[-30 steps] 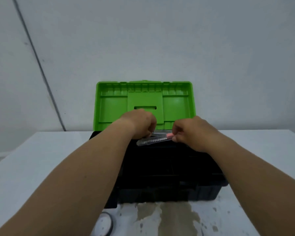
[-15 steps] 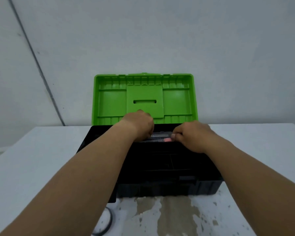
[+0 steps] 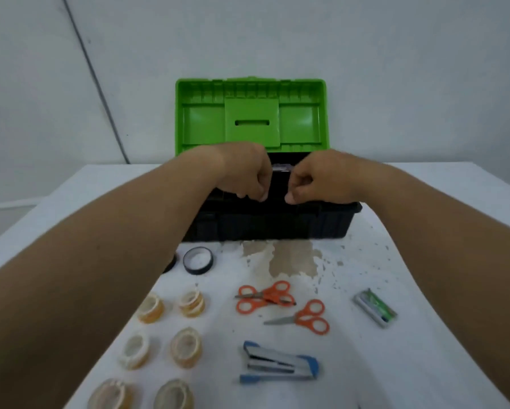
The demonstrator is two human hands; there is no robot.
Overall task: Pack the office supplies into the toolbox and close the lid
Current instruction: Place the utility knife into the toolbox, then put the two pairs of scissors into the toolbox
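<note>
Head view is showing both hands, left and right, curling over the open toolbox at 12 o'clock, grips unclear, while tape rolls, scissors and stapler are lying unpacked at 6.

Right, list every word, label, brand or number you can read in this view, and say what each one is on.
No text can be read in this view.
Green packet: it bears printing, too blurred to read.
Clear item in the toolbox, between the hands: dark marks, too small to read.
Lid, tape rolls, scissors and stapler: no lettering shows.
</note>
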